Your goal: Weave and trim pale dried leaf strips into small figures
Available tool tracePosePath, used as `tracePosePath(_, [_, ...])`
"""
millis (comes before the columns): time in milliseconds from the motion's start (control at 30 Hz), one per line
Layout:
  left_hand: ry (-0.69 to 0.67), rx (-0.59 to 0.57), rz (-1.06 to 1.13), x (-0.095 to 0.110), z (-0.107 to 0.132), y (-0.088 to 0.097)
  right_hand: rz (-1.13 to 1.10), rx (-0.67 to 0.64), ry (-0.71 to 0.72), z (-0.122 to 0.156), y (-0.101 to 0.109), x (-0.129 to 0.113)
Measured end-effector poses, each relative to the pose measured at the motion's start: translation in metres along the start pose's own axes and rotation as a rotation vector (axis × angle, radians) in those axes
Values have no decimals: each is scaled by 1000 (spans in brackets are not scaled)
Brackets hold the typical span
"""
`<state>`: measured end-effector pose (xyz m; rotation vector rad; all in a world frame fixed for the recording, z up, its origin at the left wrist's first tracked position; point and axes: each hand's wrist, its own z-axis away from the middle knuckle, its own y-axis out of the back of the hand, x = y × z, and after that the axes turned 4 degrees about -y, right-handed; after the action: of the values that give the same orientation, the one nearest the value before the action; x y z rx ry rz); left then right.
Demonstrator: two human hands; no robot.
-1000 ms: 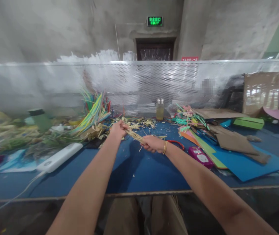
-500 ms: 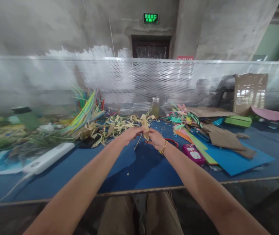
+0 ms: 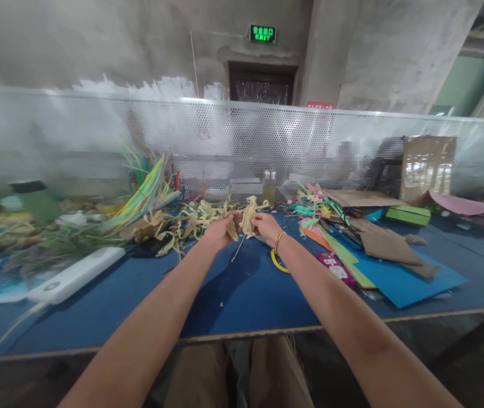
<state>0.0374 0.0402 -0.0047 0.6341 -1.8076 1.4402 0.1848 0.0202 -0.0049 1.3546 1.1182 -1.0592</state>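
Straw strip (image 3: pixel 248 216), stretched out a second ago, now bunched upright just in front of glass jar (image 3: pixel 268 190); left hand (image 3: pixel 220 231) and right hand (image 3: pixel 266 226) drawn together, fingers pinched shut on it; folding appears under way.

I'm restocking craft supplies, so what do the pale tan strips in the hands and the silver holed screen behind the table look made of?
The pale tan strips, held in the left hand and right hand: probably dried leaf or straw, matte, fibrous, curling. The silver holed screen: likely perforated sheet metal, even holes, dull sheen.
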Motion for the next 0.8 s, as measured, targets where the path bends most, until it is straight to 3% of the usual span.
tracePosePath(100, [15,40,32,2,1,10,-162,-20,-67,3,-9,5])
tracePosePath(233, [104,-101,-120,2,8,10,-114,-91,11,13,-17,10])
tracePosePath(300, [86,-112,-207,1,10,7,-85,-87,55,15,-18,11])
tracePosePath(433, [-34,34,-213,-3,6,7,19,-58,95,12,-14,14])
tracePosePath(600, [-79,156,-108,0,-2,10,204,11,159,9,-11,14])
tracePosePath(800, [-59,160,-8,13,-5,15,386,3,183,14,-15,3])
